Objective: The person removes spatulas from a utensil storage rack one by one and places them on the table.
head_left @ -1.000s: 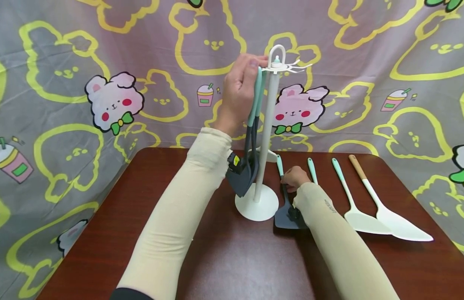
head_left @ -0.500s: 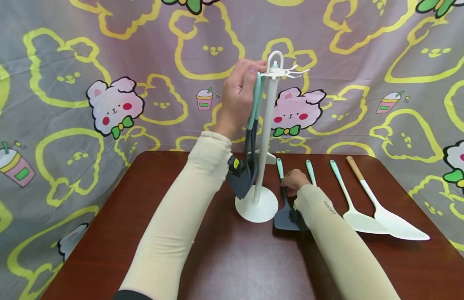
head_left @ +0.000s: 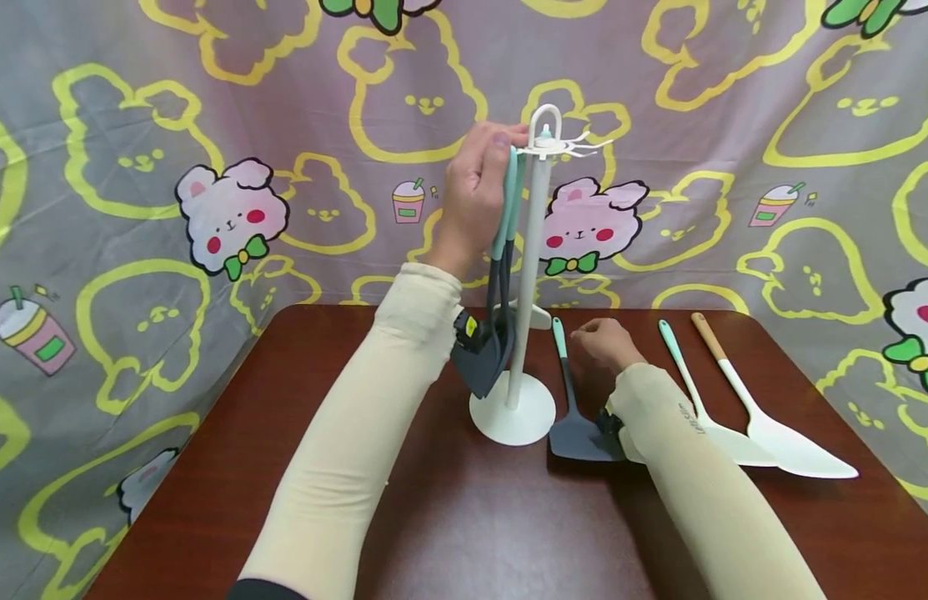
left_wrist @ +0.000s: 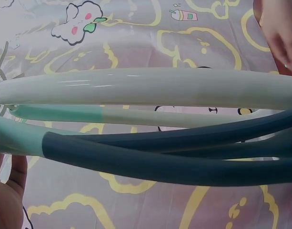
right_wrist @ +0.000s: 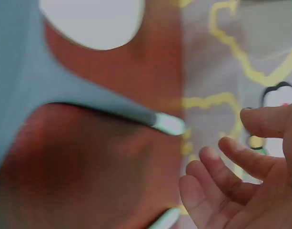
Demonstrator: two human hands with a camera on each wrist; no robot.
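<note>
A white utensil rack [head_left: 534,250] stands on the table with hooks around its top. Dark-headed utensils with mint handles [head_left: 511,200] hang on its left side, and their heads overlap. My left hand [head_left: 471,196] is up at the rack's top, thumb by the handles and fingers reaching to the hooks. In the left wrist view, another hanging utensil, mint and cream [left_wrist: 60,113], shows behind the pole. A dark turner [head_left: 576,435] with a mint handle lies right of the rack's base. My right hand [head_left: 606,343] hovers beside its handle, fingers loosely bent and holding nothing.
Farther right lie a pale turner with a mint handle [head_left: 677,350] and a white one with a wooden handle [head_left: 711,333]. Under my right forearm, another pale utensil [head_left: 632,446] is mostly hidden. A patterned cloth [head_left: 321,100] hangs behind the table.
My right hand has come off the dark turner's handle and moved up and right. That turner stays on the table. The left hand keeps its place at the rack's top.
</note>
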